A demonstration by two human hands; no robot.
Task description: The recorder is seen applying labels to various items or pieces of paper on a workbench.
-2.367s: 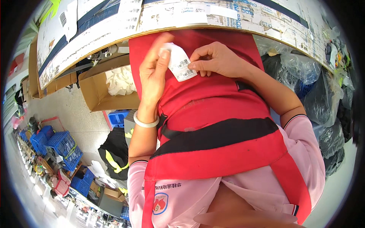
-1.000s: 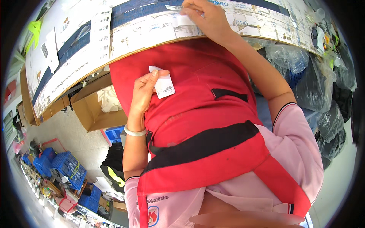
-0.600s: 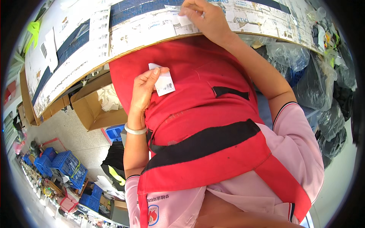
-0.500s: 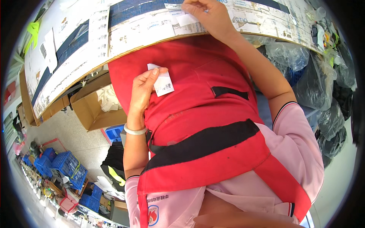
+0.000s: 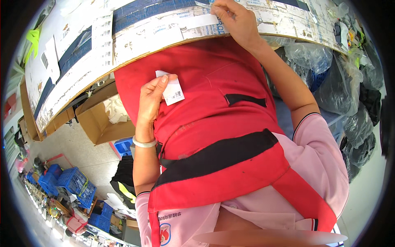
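The left hand [image 5: 150,103] pinched a small white label [image 5: 172,90] against the red apron [image 5: 214,123], while the right hand [image 5: 236,20], fingers closed, should press firmly on the label-covered table [image 5: 103,53]

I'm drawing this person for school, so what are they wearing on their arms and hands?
Both hands are bare, no gloves. The left hand has a pale, smooth bangle around its wrist. The right hand shows no ring or band. Both forearms are uncovered. Short pink sleeves with thin dark trim at the cuff cover the upper arms, under a red apron with a black band.
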